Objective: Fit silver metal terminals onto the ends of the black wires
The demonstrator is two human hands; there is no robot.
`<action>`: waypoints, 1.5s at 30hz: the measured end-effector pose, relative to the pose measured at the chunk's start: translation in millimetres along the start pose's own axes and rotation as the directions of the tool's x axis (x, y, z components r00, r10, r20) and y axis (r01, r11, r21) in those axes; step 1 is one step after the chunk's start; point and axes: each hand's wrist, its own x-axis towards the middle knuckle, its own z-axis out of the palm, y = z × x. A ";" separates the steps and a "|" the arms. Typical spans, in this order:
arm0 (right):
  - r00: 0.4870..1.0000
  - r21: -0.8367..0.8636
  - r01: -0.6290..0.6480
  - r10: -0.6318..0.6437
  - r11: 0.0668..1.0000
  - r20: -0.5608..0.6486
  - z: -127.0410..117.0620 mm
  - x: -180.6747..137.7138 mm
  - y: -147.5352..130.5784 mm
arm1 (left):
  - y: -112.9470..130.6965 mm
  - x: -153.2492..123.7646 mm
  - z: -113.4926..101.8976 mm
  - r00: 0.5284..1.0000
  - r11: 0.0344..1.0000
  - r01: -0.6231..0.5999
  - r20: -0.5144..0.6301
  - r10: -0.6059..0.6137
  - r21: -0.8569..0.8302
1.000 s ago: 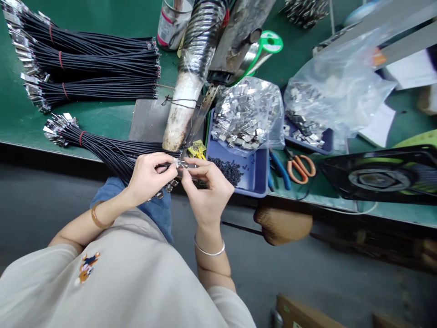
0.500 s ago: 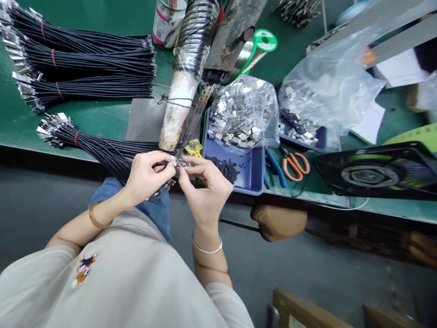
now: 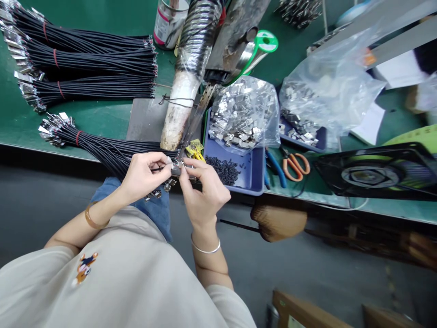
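My left hand (image 3: 144,178) pinches a black cable (image 3: 156,170) close to its end, thumb and forefinger closed. Facing it, my right hand (image 3: 205,187) holds a small shiny metal connector piece (image 3: 180,164) between its fingertips. The piece is at the cable's end; I cannot tell whether the two are joined. Just beyond my fingers is the tip of a white, stained tube (image 3: 172,130). A loosely fanned bundle of black cables (image 3: 102,145) lies behind my left hand, with some metal connector ends hanging at the table edge under it.
A blue tray (image 3: 251,175) holds small black parts (image 3: 223,171) and a plastic bag of metal shells (image 3: 242,114). Right of it lie blue-handled pliers (image 3: 276,167) and orange-handled pliers (image 3: 295,166). A black fan (image 3: 368,173) stands farther right. Tied cable bundles (image 3: 92,61) lie back left.
My hands have drawn slightly apart, the left a little to the left. The cable end and metal piece between them show more clearly. Both hands keep their pinch.
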 end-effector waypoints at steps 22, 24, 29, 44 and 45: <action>0.964 0.173 -0.267 0.261 0.948 0.059 6.2 2.1 -1.2 | -4.2 -0.5 -0.3 0.996 0.995 -0.085 -0.023 0.087 0.058; 0.972 0.155 -0.233 0.230 0.960 0.041 6.1 4.4 -0.8 | -2.7 -0.1 1.0 0.992 0.992 -0.117 -0.042 0.119 0.053; 0.994 0.094 -0.106 0.103 0.990 0.034 4.7 2.6 1.0 | -1.5 -1.9 1.8 0.983 0.983 -0.173 -0.057 0.177 0.068; 0.987 0.160 -0.133 0.145 0.978 -0.066 -17.0 -6.1 3.5 | 7.1 0.2 -10.5 0.981 0.986 -0.121 0.166 0.101 0.115; 0.976 0.145 -0.126 0.149 0.981 -0.157 -22.9 -6.3 5.6 | 9.5 1.5 -15.1 0.966 0.983 -0.132 0.238 0.098 0.128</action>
